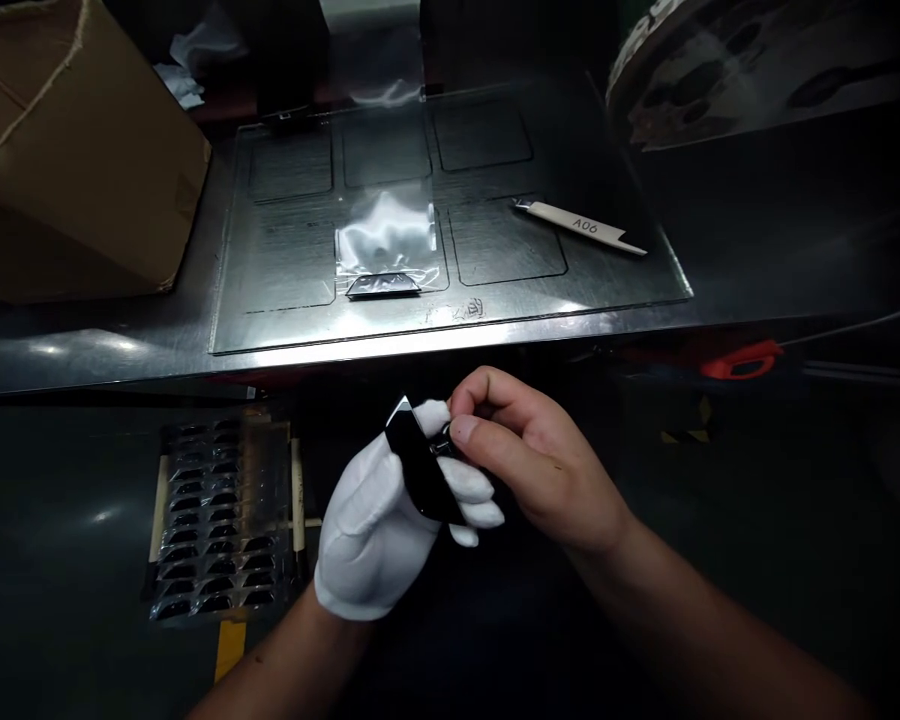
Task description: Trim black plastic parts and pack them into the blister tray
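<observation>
My left hand [379, 520], in a white glove, grips a glossy black trapezoid-shaped piece [424, 465] in front of the table edge. The piece is tilted, with one pale corner at its upper end. Close against the gloved fingertips, my bare right hand [532, 450] pinches thumb to forefinger. A small dark bit shows by the thumb tip, too hidden to name. On the glass plate [270, 330] lies a clear film strip [386, 225] with another black trapezoid piece [382, 286] at its near end.
A cutter knife marked A06 [577, 222] lies on the plate's right. An open cardboard box [82, 170] stands at left. Below it, a clear tray [262, 450] holds several black pieces. A large roll [765, 70] is at upper right; an orange-red handle [742, 360] hangs below the table edge.
</observation>
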A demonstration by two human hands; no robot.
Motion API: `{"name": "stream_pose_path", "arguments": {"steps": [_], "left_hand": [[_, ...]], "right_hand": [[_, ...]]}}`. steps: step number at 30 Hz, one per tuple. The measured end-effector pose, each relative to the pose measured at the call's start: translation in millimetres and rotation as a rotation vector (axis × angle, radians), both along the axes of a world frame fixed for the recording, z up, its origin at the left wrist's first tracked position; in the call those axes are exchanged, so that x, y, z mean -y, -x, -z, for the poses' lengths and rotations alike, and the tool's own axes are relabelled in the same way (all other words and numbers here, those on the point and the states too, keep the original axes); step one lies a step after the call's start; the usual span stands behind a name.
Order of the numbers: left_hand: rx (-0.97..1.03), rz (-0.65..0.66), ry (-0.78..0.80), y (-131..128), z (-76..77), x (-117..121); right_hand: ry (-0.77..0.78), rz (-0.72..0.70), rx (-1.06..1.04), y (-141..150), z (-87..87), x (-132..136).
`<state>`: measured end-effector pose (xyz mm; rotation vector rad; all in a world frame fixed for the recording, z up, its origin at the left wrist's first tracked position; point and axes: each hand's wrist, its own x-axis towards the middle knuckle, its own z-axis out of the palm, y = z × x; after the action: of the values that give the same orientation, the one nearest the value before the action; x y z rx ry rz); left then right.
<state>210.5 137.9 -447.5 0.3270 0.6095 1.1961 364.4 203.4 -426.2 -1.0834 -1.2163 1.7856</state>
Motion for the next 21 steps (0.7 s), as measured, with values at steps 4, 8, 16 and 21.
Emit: {"name": "stream_pose_path", "arguments": {"steps": [4, 8, 16, 21], "left_hand": [[0.067, -0.033, 0.042, -2.9, -5.1, -2.6], [0.088, -0.048, 0.093, -5.8, -8.6, -3.5], [-0.102, 0.035, -0.059, 1.4, 9.0, 6.2], [-0.203, 0.113, -0.099, 11.1, 11.9, 9.6]], "right_hand": [[0.024, -0.045, -0.043, -2.6, 4.9, -1.4], [0.035, -0.047, -0.062, -3.3, 11.5, -0.6], [0.036, -0.118, -0.113, -13.5, 18.5, 4.9], [0.022, -0.185, -0.139, -20.8, 20.5, 9.2]]}}
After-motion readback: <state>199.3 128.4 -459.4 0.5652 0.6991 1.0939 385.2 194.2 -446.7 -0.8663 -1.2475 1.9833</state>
